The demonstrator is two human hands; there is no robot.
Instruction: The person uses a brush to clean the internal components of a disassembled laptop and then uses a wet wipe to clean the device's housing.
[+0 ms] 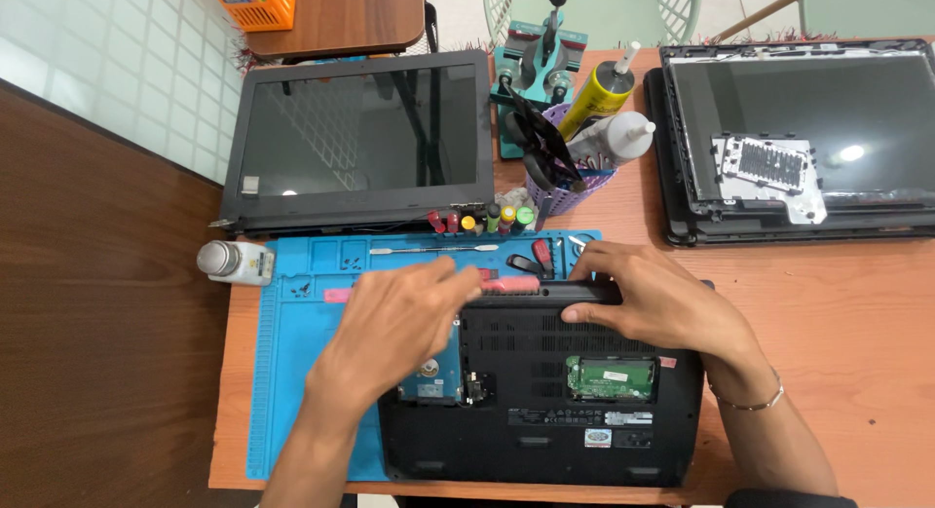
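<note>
A black laptop base [545,411] lay underside up on a blue repair mat [292,372] at the near edge of the wooden tabletop [838,313], its memory slot and drive bay uncovered. The left hand [394,328] rested over the base's far left corner, fingers bent and touching a pink pry tool [506,285] at the hinge edge. The right hand [648,299] gripped that far edge, fingers curled over it. A detached screen [360,143] lay beyond the mat.

Both hands [390,323] on upturned laptop [545,401] — blue mat [292,352], wooden desk [838,303]
</note>
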